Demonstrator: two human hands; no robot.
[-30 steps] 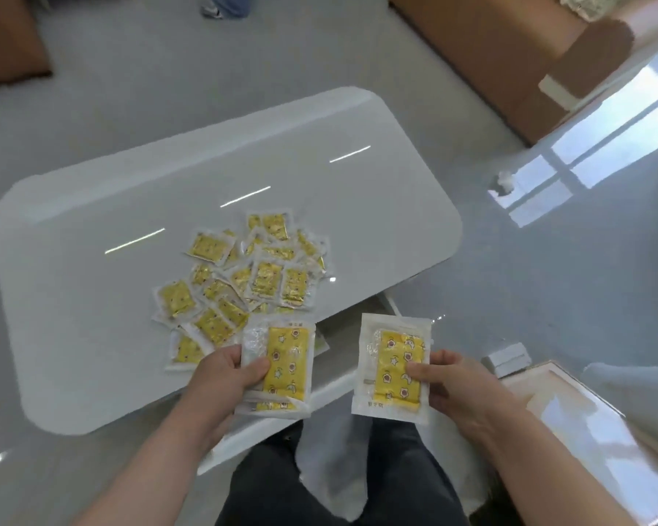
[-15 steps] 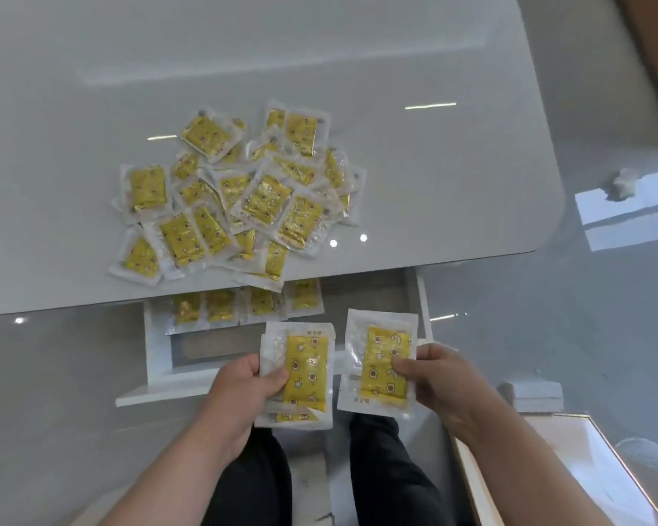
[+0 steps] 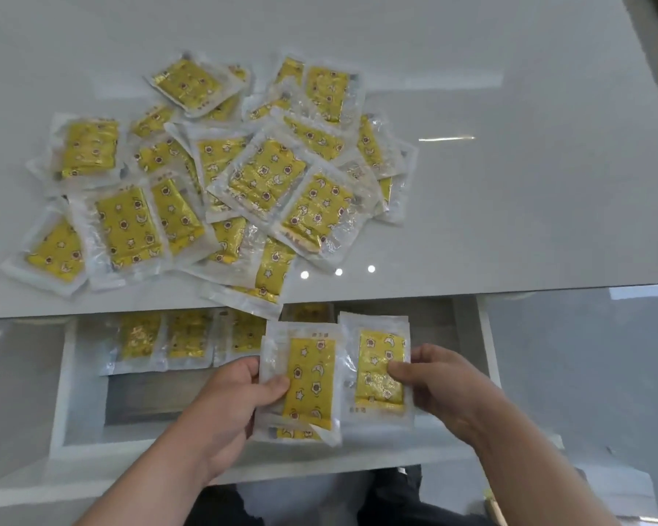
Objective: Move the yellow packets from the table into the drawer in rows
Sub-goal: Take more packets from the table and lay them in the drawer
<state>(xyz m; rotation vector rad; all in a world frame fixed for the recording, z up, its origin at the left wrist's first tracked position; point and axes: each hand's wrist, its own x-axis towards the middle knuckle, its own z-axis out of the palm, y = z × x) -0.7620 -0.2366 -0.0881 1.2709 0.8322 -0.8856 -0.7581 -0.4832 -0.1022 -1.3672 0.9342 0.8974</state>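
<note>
Yellow packets (image 3: 307,381) in both hands

A single wide-angle camera worn on the person's head looks forward and steeply down, close over the work. The left hand (image 3: 228,404) and right hand (image 3: 445,389) enter from the bottom edge, each with a grip on yellow packets, near the lower middle of the frame. Just beyond both grips lies the open drawer (image 3: 73,373), seen almost straight from above. Farther beyond the grips, the white table (image 3: 509,184) fills the upper two thirds, its edges bowed by the lens. Below the grips, the wearer's dark-clad legs (image 3: 221,510) show at the bottom edge. No second view shares the scene.
</note>
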